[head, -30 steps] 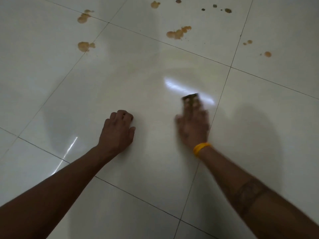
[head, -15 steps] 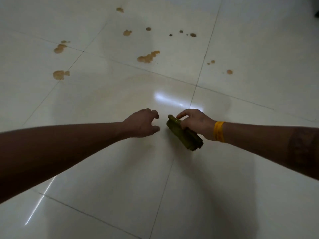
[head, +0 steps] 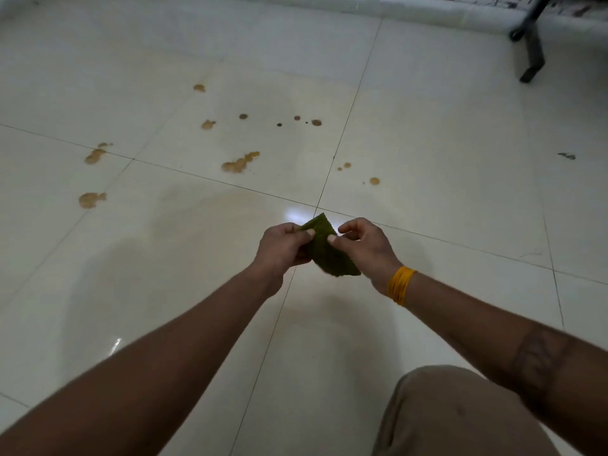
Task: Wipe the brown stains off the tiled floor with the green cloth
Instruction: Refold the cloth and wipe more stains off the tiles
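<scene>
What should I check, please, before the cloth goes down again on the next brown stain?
1. Green cloth held: ok, pinched between left hand and right hand, off the floor.
2. Clean face turned outward: cannot tell, the cloth is dark and folded.
3. Stains left: not ok, the large blotch and several smaller spots lie beyond the hands.
4. Path to the blotch: ok, only bare tiled floor lies between.
5. Nearest tile wiped: ok, no brown spots, only a faint wet sheen.
6. Dark furniture leg: ok, far off to the right.
</scene>
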